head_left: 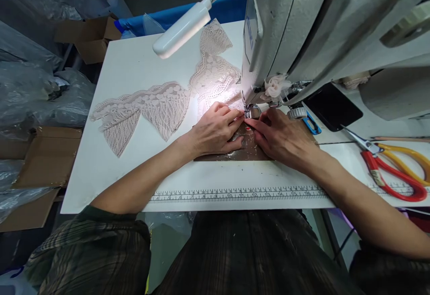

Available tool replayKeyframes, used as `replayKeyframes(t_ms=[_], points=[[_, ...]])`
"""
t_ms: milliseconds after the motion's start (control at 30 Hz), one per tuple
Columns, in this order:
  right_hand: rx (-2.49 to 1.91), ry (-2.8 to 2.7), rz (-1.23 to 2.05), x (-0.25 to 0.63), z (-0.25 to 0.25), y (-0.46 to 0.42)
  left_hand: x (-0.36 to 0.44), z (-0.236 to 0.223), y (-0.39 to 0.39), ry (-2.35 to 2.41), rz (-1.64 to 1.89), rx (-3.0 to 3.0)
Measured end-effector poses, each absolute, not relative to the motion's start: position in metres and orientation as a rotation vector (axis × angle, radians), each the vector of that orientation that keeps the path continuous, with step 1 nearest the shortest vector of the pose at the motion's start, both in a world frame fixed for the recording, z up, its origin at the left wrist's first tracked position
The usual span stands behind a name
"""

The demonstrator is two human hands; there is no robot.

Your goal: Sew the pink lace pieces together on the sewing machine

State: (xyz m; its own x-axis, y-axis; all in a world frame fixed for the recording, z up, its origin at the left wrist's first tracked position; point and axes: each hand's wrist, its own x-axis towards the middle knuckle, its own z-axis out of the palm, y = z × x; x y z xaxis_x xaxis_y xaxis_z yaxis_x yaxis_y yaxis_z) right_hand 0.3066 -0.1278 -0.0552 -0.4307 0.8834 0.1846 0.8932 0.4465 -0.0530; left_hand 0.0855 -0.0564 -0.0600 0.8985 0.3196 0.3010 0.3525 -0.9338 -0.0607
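At the needle of a white sewing machine [268, 30], my two hands nearly meet. My left hand [218, 129] is bent over the near edge of pale pink lace fabric [215, 77], fingertips pressing it beside the presser foot [251, 112]; its thumb rests lower, on the brown machine plate [248, 151]. My right hand [282, 136] is closed, its index finger reaching to the right side of the foot; whatever its fingertips grip is hidden. The lace runs from under the machine back and left in a chain of joined pieces [164, 106], flat on the white table.
A lamp [183, 28] lights the lace. Right of the machine lie a black phone [332, 106], blue thread snips [312, 123] and red-and-yellow scissors [393, 165]. A ruler strip [235, 195] follows the table's front edge. Cardboard boxes [50, 156] and plastic bags stand left.
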Motion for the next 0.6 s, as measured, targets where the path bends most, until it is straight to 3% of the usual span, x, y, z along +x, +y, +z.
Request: replayKeyframes(t_ms=[267, 500, 600], points=[[-1.516, -2.39, 0.04, 0.306, -0.059, -0.132, 0.087, -0.062, -0.056, -0.594, -0.428, -2.936], [-1.531, -2.077, 0.684, 0.328, -0.044, -0.124, 0.087, -0.063, -0.054, -0.63, -0.428, -2.946], [-1.667, -1.882, 0.715, 0.333, -0.048, -0.114, 0.086, -0.064, -0.053, -0.643, -0.449, -2.98]])
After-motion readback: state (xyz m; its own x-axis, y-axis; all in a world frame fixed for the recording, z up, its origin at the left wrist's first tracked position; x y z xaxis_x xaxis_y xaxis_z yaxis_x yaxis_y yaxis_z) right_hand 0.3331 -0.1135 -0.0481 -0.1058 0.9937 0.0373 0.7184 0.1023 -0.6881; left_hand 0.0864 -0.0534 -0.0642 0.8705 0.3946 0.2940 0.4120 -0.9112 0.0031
